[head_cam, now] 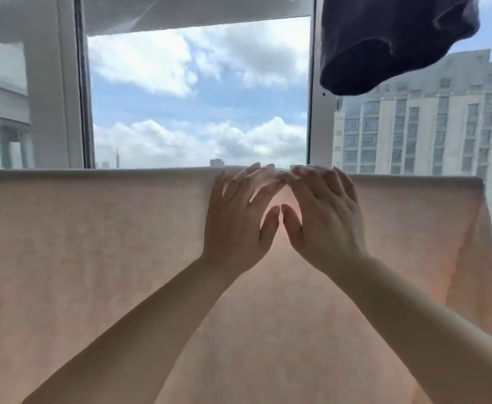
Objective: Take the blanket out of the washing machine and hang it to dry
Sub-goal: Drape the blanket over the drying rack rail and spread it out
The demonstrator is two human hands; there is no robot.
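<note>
Both hands lie flat with fingers spread wide, and neither one grabs or pinches anything. The left hand and the right hand press against the big, soft, pale pink blanket near its top edge. The two hands sit just beside each other, with the thumbs almost touching in the middle. The fingertips of the left hand reach up to the top fold of the blanket, and those of the right hand do too. The fingers look a little blurry. The blanket hangs spread out wide and fills the lower half of the view from the left side almost to the right side. Its top edge runs straight across, folded over something that cannot be seen. Light shines through the cloth. Up in the top right corner hangs a dark blue piece of clothing. Behind the blanket is a large window with a white frame. Through the glass there is blue sky with white puffy clouds. On the right stands a tall, pale grey building with many windows.
</note>
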